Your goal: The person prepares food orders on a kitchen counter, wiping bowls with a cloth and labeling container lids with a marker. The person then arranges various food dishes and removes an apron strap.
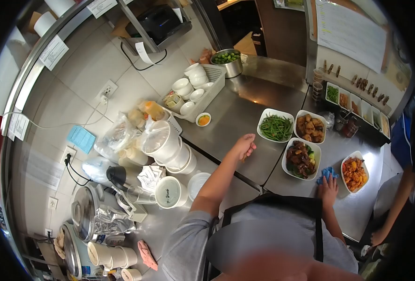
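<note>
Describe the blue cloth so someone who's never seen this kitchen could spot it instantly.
On the steel counter, look between the white bowl of dark meat and the white bowl of orange food. There, at the right hand, lies a crumpled cloth, the only blue thing among the bowls.

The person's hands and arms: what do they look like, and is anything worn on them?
The left hand and right hand are ungloved, with no visible jewellery. Short grey sleeves show at the upper arms, worn with a black apron.

Metal pot [233,70] at 12 o'clock, posted paper [351,33] 2, topping tubs [366,113] 3, pink item [147,255] 7, blue sheet [81,137] 9.
</note>
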Tool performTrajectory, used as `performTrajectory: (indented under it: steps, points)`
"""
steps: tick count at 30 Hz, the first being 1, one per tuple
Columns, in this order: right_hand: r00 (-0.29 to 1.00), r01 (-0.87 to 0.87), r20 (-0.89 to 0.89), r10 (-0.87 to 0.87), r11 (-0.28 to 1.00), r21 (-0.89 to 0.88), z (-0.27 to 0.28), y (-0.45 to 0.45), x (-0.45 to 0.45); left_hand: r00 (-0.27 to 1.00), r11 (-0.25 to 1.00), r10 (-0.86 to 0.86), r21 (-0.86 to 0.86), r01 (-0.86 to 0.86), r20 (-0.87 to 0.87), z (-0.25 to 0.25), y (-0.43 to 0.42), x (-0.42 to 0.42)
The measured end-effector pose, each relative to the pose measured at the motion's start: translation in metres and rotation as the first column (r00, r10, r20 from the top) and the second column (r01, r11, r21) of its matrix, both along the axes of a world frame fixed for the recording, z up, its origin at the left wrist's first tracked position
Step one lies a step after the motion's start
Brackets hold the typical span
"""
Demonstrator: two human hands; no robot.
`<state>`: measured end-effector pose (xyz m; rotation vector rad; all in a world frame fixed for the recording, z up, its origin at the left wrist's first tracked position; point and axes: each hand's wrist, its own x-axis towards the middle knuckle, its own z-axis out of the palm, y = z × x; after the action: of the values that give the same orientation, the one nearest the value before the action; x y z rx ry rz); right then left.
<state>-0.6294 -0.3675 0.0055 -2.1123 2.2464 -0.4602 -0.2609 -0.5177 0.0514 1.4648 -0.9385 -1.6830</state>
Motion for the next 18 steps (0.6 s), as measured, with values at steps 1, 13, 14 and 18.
performTrajectory:
  steps: [1, 13, 14, 18]
  points:
    - [1.0, 0.002, 0.005, -0.002, 1.0, -0.012, -0.001, -0.001, 0.0, 0.999, 1.0, -0.019, 0.0, 0.019, -0.026, 0.003, 0.005, 0.005]
    - [0.999, 0.035, -0.005, -0.037, 0.988, -0.15, 0.007, -0.018, 0.007, 0.983, 0.956, -0.173, -0.251, 0.153, -0.06, 0.066, 0.062, -0.025]
    - [0.996, 0.065, 0.066, -0.059, 0.994, -0.091, 0.017, -0.018, 0.01, 0.98, 0.943, -0.197, -0.283, 0.178, -0.041, 0.073, 0.068, -0.032]
    - [0.993, 0.069, 0.107, -0.055, 0.989, -0.132, 0.01, -0.016, 0.004, 0.946, 0.926, -0.291, -0.289, 0.242, -0.142, 0.088, 0.083, -0.064]
